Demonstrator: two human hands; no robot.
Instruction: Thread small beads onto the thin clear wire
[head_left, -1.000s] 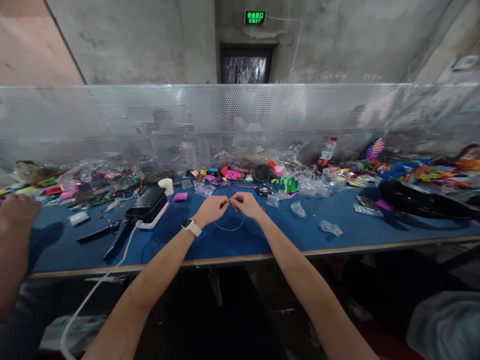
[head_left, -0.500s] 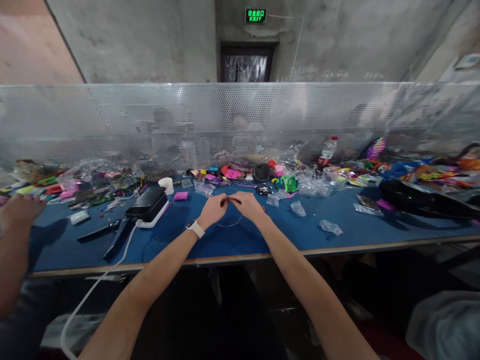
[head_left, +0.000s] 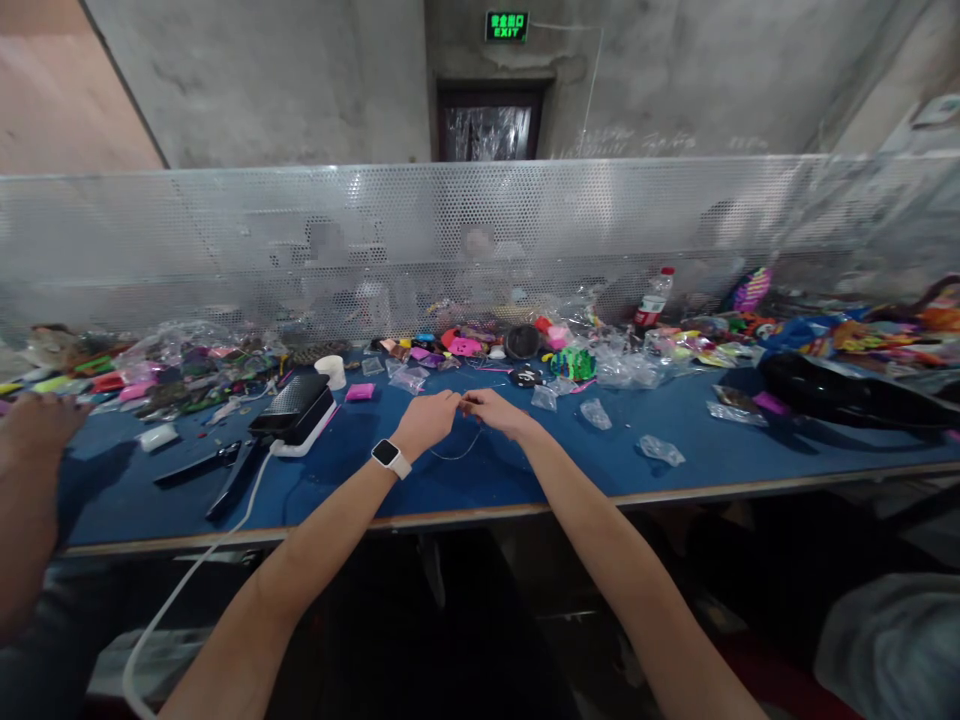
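My left hand, with a watch on its wrist, meets my right hand fingertip to fingertip above the blue tabletop. The fingers of both are closed in a pinch. From between them a thin pale string hangs in a loop toward the table. Fingers hide whatever else is held at the pinch. Beyond the hands lie a flat black piece with white marks and a small clear plastic bag.
To the left are a black device with a cable, a white cup and a pink packet. Another person's hand rests at far left. Behind stand a bottle and a perforated screen. A black glossy object lies right.
My left hand has turned slightly, so the watch face now shows. The fingertips have shifted a little and stay together. The string still hangs below them.
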